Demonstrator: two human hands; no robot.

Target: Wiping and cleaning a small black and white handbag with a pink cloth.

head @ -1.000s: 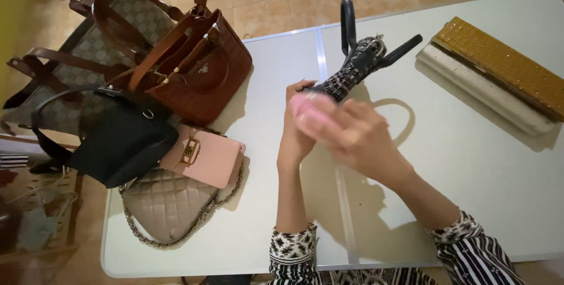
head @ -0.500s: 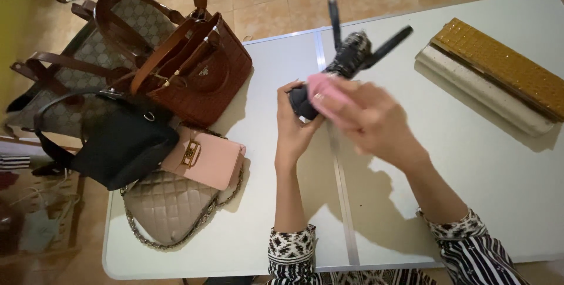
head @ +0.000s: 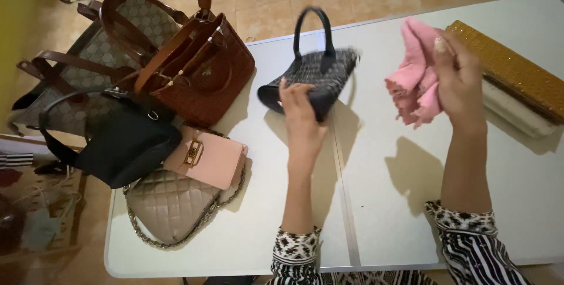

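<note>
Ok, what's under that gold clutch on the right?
A cream clutch lies under the gold clutch, its long front edge sticking out. The right hand with the pink cloth covers their left ends; the table beneath is hidden.

Earlier both hands worked close together on the small black tweed bag (head: 314, 82). Now right hand (head: 461, 79) has pulled away w/ pink cloth (head: 414, 76) bunched in its fingers, well apart from bag. Left hand (head: 299, 109) grips bag alone, turned handle-up, body under fingertips.
</note>
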